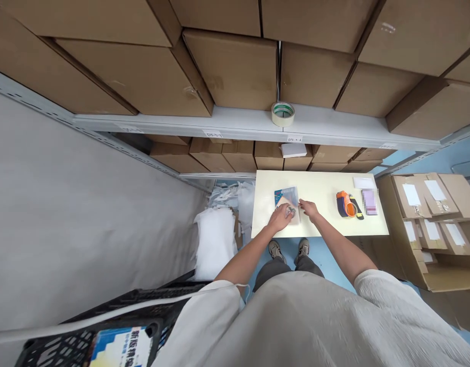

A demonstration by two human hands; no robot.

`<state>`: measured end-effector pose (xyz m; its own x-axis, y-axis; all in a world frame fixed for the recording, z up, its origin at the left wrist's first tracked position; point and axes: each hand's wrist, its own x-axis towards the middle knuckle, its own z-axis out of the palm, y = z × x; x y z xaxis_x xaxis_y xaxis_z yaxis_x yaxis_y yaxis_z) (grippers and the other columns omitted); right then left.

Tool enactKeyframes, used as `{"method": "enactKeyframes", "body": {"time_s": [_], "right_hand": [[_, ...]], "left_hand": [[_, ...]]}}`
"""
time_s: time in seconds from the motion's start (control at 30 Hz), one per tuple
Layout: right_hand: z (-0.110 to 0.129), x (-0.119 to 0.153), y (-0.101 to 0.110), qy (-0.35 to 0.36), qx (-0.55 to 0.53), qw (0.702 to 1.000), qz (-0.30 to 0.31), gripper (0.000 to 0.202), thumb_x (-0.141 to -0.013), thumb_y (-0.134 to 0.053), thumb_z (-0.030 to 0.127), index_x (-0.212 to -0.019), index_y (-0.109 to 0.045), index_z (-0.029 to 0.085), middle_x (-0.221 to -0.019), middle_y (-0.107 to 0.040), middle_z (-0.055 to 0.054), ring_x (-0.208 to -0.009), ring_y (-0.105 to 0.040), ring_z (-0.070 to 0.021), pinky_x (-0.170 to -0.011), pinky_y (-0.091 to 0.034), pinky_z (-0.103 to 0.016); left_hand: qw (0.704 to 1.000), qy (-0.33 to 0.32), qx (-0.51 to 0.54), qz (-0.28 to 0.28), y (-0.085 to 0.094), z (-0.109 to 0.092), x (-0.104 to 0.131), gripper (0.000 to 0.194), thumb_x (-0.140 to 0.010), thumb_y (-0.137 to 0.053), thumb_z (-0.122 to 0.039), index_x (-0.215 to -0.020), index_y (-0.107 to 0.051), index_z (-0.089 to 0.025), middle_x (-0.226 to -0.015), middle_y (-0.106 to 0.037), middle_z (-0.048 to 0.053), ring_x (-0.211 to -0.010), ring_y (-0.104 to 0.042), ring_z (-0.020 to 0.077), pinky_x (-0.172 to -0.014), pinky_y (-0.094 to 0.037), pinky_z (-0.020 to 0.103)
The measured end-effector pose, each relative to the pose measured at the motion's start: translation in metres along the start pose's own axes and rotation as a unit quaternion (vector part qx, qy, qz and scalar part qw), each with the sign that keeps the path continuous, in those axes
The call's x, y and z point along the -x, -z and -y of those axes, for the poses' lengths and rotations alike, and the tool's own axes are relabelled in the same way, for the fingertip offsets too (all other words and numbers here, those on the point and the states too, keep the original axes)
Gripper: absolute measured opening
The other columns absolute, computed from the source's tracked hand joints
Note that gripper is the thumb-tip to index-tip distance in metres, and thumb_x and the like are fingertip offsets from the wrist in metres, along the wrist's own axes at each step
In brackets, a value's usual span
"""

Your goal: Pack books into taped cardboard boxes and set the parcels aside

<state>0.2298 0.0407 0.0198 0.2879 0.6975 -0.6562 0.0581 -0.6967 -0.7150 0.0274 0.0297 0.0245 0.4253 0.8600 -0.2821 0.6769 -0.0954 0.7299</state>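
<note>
A small flat packet (292, 194), blue and pinkish with a clear cover, lies on the pale table (319, 181). My left hand (280, 218) rests over its lower part, fingers curled round a small roundish clear item (290, 211) that looks like a tape roll. At the packet's right edge is my right hand (308, 208), its thumb and fingertips pinched together; whatever is between them is too small to make out. Farther right on the table sits an orange and dark tape dispenser (346, 205), beside a black and yellow tool (357, 208).
Shelves of cardboard boxes (235, 69) stand ahead, with a tape roll (283, 114) on the ledge. White bags (215, 239) are left of the table, a black crate (70, 346) lower left, and an open carton (406, 239) at right. A purple packet (369, 201) lies at the table's right end.
</note>
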Motion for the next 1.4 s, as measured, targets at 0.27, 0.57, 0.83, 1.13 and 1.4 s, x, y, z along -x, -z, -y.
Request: {"method": "enactKeyframes", "body": {"time_s": [0.27, 0.57, 0.83, 1.13, 1.4], "right_hand": [[0.029, 0.030, -0.059, 0.054, -0.101, 0.988, 0.104, 0.025, -0.088, -0.070, 0.048, -0.093, -0.065, 0.024, -0.090, -0.079, -0.005, -0.086, -0.073, -0.0191, -0.079, -0.057, -0.030], [0.007, 0.029, -0.080, -0.024, 0.024, 0.997, 0.076, 0.016, -0.084, -0.071, 0.031, -0.097, -0.068, 0.023, -0.105, -0.076, -0.006, -0.090, -0.070, -0.0177, -0.072, -0.051, -0.026], [-0.008, 0.022, -0.070, -0.047, 0.044, 0.996, 0.067, 0.019, -0.080, -0.072, 0.030, -0.098, -0.069, 0.022, -0.106, -0.076, -0.007, -0.089, -0.070, -0.0175, -0.071, -0.051, -0.025], [-0.011, 0.013, -0.069, -0.027, 0.057, 0.997, 0.041, 0.020, -0.078, -0.071, 0.031, -0.096, -0.071, 0.022, -0.092, -0.074, -0.003, -0.085, -0.067, -0.0195, -0.072, -0.052, -0.029], [-0.016, 0.011, -0.071, -0.007, 0.051, 0.998, 0.040, 0.024, -0.075, -0.070, 0.030, -0.098, -0.071, 0.021, -0.090, -0.073, -0.003, -0.085, -0.067, -0.0195, -0.080, -0.054, -0.031]], "left_hand": [[0.977, 0.148, 0.097, -0.115, 0.031, 0.008, 0.016, 0.048, -0.094, -0.075, -0.047, -0.131, -0.053, -0.026, -0.133, -0.073, 0.011, -0.121, -0.072, 0.0299, -0.097, -0.052, 0.037], [0.922, 0.230, 0.253, -0.181, 0.044, 0.055, 0.020, 0.021, -0.091, -0.063, -0.025, -0.107, -0.050, -0.029, -0.103, -0.074, 0.001, -0.093, -0.073, 0.0209, -0.079, -0.051, 0.029], [0.905, 0.225, 0.320, -0.169, 0.047, 0.076, 0.012, 0.014, -0.087, -0.059, -0.025, -0.100, -0.056, -0.026, -0.094, -0.072, 0.001, -0.091, -0.070, 0.0204, -0.081, -0.053, 0.029], [0.938, 0.244, 0.216, -0.119, 0.038, 0.083, -0.015, 0.021, -0.089, -0.057, -0.029, -0.106, -0.068, -0.024, -0.096, -0.075, 0.001, -0.100, -0.071, 0.0211, -0.083, -0.053, 0.027], [0.940, 0.294, 0.129, -0.115, 0.043, 0.093, -0.017, 0.035, -0.089, -0.068, -0.022, -0.123, -0.063, -0.023, -0.117, -0.079, 0.009, -0.113, -0.074, 0.0266, -0.095, -0.053, 0.033]]}}
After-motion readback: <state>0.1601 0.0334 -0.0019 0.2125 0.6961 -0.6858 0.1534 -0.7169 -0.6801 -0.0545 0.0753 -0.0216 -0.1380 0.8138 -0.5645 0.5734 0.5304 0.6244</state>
